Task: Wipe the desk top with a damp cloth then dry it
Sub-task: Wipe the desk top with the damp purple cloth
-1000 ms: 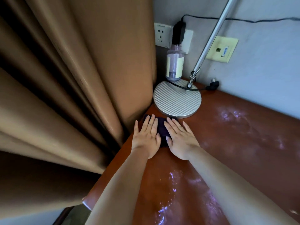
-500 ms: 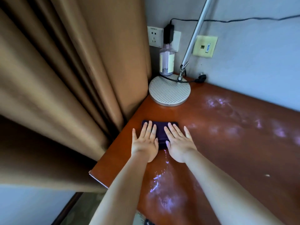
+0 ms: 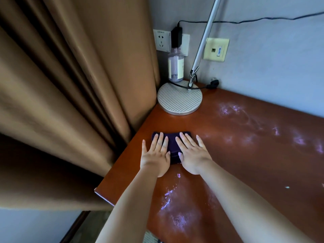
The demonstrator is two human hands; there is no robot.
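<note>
A brown curtain (image 3: 70, 102) hangs in deep folds along the left. In the corner stands a lamp with a round ribbed base (image 3: 180, 99) and a slim silver arm (image 3: 205, 37) slanting up out of view. Just behind the base stands a clear bottle (image 3: 175, 67) with a pale label. On the grey wall (image 3: 271, 67) are a white socket (image 3: 162, 40), a black adapter (image 3: 176, 37) plugged in beside it with a cable (image 3: 263, 19) running right, and a yellowish data port (image 3: 216, 49). A black plug (image 3: 214, 83) lies by the wall.

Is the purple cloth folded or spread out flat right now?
Folded, apparently: the cloth is a compact dark pad, its near edge thick between the left hand and right hand pressing it flat.
</note>
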